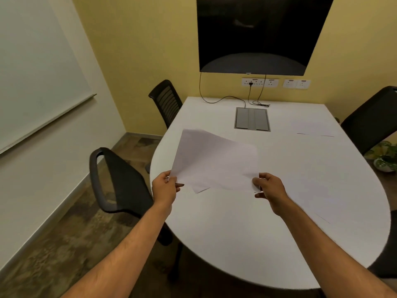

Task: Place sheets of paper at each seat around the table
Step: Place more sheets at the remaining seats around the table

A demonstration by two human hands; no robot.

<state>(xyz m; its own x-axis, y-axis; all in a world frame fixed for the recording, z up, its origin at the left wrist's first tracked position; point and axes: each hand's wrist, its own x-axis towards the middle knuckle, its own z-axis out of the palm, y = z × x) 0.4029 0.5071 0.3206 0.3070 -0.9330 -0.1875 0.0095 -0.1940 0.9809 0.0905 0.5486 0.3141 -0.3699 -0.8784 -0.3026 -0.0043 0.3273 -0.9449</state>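
Observation:
I hold a few white sheets of paper [214, 162] just above the white table [247, 244], over its left side. My left hand [165, 186] pinches their near left corner and my right hand [268, 190] pinches the near right corner. One sheet's corner sticks out below the others. A sheet of paper [311, 127] lies flat at the far right seat. Another sheet [318, 194] lies flat at the near right side, faint against the tabletop.
Black chairs stand around the table: one at the near left [116, 181], one at the far left [166, 102], one at the right [371, 119]. A grey cable hatch [251, 119] sits in the tabletop. A dark wall screen [257, 33], sockets and cables are behind. A potted plant [384, 155] is on the floor.

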